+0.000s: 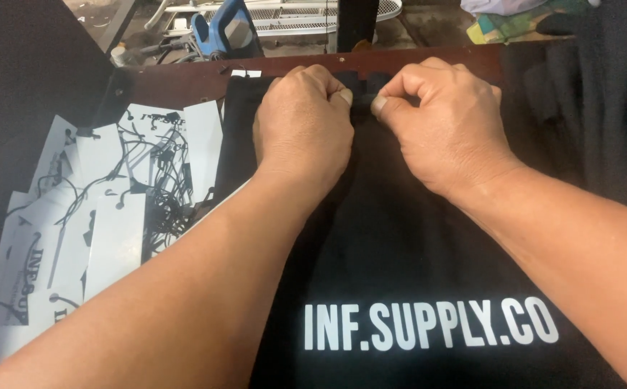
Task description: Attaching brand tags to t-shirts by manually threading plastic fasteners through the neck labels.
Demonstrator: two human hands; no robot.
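A black garment (393,238) with white printed lettering lies flat on a dark red-brown table (184,83). Both hands rest at its far edge, side by side. My left hand (305,122) is closed and pinches the black fabric near the collar between thumb and fingers. My right hand (443,122) pinches the same edge just to the right, thumb tip against the cloth. What sits between the two thumbs is black and hard to make out.
A heap of white paper hang tags with black strings (105,209) covers the table's left side. A blue tool (220,32) and a white wire rack (292,18) lie beyond the table. More dark cloth (609,108) hangs at right.
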